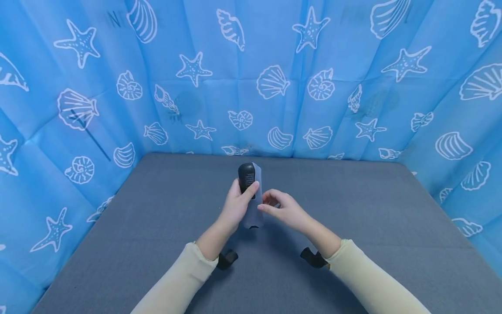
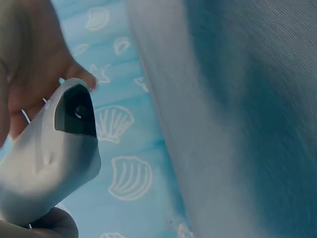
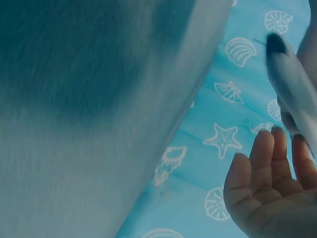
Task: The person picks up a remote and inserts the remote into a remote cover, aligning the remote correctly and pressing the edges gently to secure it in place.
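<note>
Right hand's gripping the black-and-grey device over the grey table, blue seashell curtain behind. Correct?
Wrong hand. In the head view, the left hand grips the black-and-grey device over the grey table, blue seashell curtain behind. The right hand is beside the device, not wrapped around it.

Wrist pics dim w/ some blur

The device [image 1: 253,210] looks smooth plastic; the tabletop [image 1: 353,213], matt cloth.

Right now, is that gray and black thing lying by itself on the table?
No, the left hand grips the gray and black thing.
</note>
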Motion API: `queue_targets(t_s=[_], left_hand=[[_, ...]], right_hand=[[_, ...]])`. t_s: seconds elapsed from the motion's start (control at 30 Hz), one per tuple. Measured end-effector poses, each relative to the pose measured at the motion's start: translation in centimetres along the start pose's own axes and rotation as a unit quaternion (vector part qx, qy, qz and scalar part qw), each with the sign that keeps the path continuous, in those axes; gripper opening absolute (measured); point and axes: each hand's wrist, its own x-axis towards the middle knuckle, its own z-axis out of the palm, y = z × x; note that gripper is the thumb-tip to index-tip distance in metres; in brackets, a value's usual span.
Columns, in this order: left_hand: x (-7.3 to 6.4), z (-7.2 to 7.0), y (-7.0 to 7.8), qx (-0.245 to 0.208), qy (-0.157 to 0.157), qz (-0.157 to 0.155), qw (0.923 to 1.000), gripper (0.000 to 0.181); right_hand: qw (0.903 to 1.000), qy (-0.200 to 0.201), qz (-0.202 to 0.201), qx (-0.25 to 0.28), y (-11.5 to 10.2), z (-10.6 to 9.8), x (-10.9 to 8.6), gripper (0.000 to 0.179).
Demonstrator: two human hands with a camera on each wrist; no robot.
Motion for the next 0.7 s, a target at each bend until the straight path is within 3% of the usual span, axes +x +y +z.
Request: queue_targets(t_s=[0.23, 0.5, 0.7], left_hand=[[0.1, -0.1, 0.4, -0.033, 0.002, -0.009, 0.9994, 0.041], [0.2, -1.3, 1.0, -0.038, -0.021, -0.006, 0.9990, 0.044], [0.4, -1.1, 0.5, -0.076, -0.042, 0.004, 0.9962, 0.040]], right_hand=[[0.9996, 0.017, -0.006, 0.020, 0.3, 0.8, 0.4, 0.020], [0.9911, 0.058, 0.049, 0.109, 0.6, 0.7, 0.7, 0.030], [0.9917, 0.057, 0.057, 0.100, 0.6, 1.2, 1.1, 0.043]])
